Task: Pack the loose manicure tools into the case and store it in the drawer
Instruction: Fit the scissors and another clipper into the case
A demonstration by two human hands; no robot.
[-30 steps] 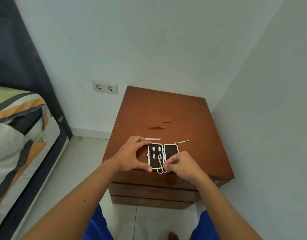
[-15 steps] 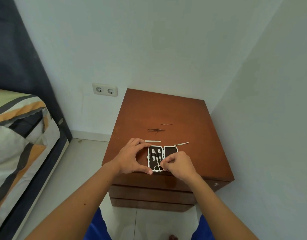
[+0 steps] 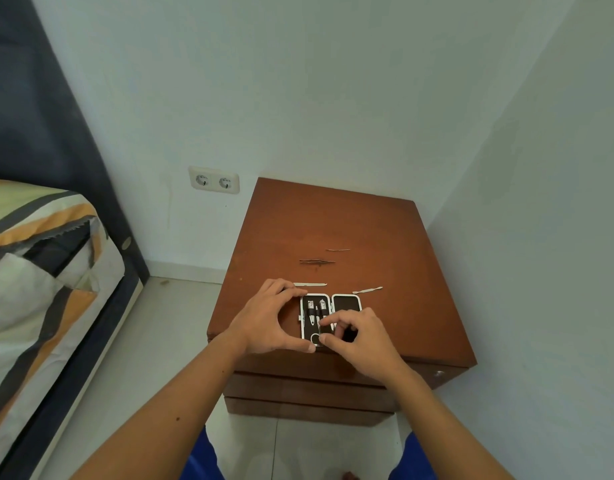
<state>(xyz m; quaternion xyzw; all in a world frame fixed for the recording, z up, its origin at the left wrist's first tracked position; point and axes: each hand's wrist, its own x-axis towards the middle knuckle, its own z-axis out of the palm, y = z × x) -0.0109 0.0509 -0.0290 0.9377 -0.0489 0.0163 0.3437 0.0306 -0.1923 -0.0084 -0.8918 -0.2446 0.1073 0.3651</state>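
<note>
Fingers (image 3: 328, 320) of the right hand (image 3: 362, 341) are pinching down onto the scissors (image 3: 316, 336) in the left half of the open case (image 3: 329, 315), thumb and forefinger closing on the loop handles; whether they are truly gripping or only pressing is too small to tell. Left hand (image 3: 269, 322) is cupping the case's left edge, forefinger at the far corner, thumb at the near one, clasping it steady.

Case is lying flat near the front edge of the nightstand (image 3: 385, 237), both halves up. Right half is looking empty.

Loose tools are waiting beyond the fingers: a flat file (image 3: 309, 284) just behind the left hand, a pusher (image 3: 367, 290) just behind the right half, tweezers (image 3: 316, 261) and a thin probe (image 3: 337, 250) farther back, well apart from both hands.

Judging: all thin, stiff, light metal, likely slippery on polished wood. Best pinched at mid-shaft, or slid to the edge first. The case is probably light and rigid, so take it by the long edges once shut. Drawers (image 3: 309, 389) below are all closed.
</note>
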